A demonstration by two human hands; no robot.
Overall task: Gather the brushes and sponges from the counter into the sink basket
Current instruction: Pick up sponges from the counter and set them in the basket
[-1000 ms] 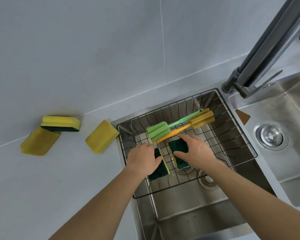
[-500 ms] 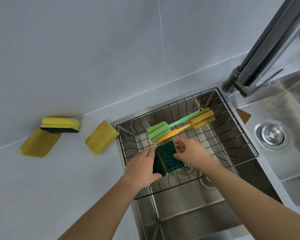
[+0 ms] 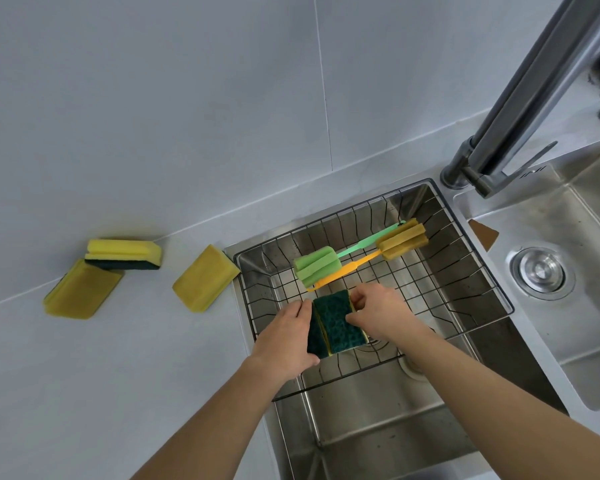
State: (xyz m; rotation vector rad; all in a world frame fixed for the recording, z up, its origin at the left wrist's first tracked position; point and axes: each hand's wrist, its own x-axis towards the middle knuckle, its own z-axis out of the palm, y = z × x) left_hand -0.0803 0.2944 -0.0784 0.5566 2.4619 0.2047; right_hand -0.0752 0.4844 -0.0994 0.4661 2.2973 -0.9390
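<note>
Inside the black wire sink basket (image 3: 471, 271), two green-and-yellow sponges stand pressed side by side. My left hand (image 3: 286, 337) holds the left sponge (image 3: 315, 336) on its outer face. My right hand (image 3: 378, 311) pinches the right sponge (image 3: 338, 320) along its right edge. Behind them in the basket lie a green sponge brush (image 3: 317, 264) and an orange sponge brush (image 3: 400, 239), their handles crossing. On the counter to the left lie three yellow sponges: one flat near the basket (image 3: 205, 277), one flat at far left (image 3: 80, 291), one stacked with a green pad (image 3: 123, 253).
A grey faucet (image 3: 520, 109) slants over the basket's right corner. A second steel basin with a round drain (image 3: 539, 271) is on the right. The open sink bottom (image 3: 378, 420) lies below the basket, toward me. A tiled wall rises behind the counter.
The two sponges lay apart and flat under my hands; both hands have since tipped them upright and pushed them together in the basket's front part.
</note>
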